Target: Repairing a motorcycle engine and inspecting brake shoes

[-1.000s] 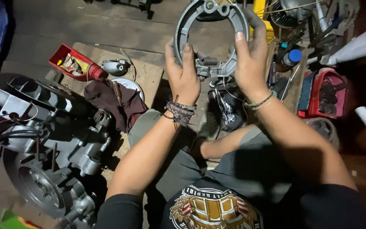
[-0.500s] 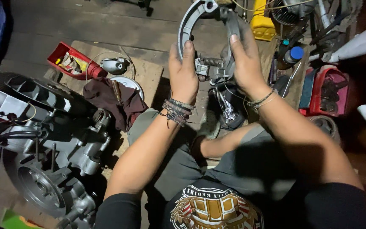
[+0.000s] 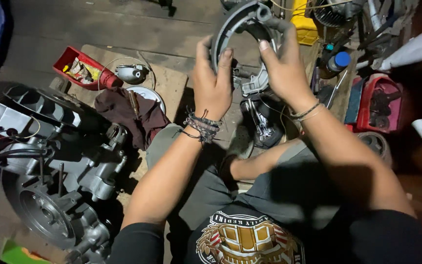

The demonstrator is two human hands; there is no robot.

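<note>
Closer together now, my left hand (image 3: pixel 213 83) and right hand (image 3: pixel 284 68) each clamp fingers around the curved grey metal brake shoes (image 3: pixel 240 24), held above my lap.

We are looking through a single camera worn on the person's head, pointing steeply down over their chest and lap. It is sitting close: both forearms are filling the middle, with the left hand (image 3: pixel 212 85) and right hand (image 3: pixel 284 68) near the top edge. The floor (image 3: pixel 123 29) is stretching away beyond them. No second view is sharing the scene.
</note>
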